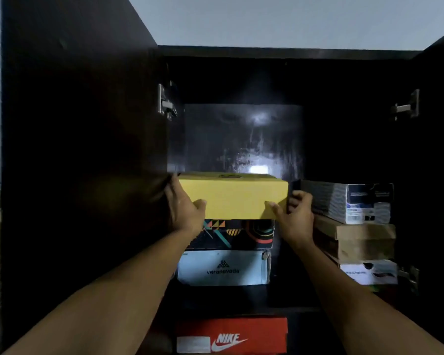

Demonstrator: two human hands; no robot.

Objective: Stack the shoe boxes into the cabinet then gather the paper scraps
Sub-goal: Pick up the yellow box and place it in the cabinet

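A yellow shoe box (233, 198) sits on top of the left stack inside the dark cabinet (287, 53). My left hand (183, 204) grips its left end, thumb on the front face. My right hand (294, 213) grips its right end, thumb on the front corner. Under it lie a black patterned box (237, 234) and a pale blue box (223, 269). On the shelf below is a red Nike box (232, 335).
A second stack stands at the right: a grey-and-black box (351, 202), a brown cardboard box (356, 239) and a white box (369, 272). The left door (75, 149) and right door (438, 162) stand open. Dark space remains above the yellow box.
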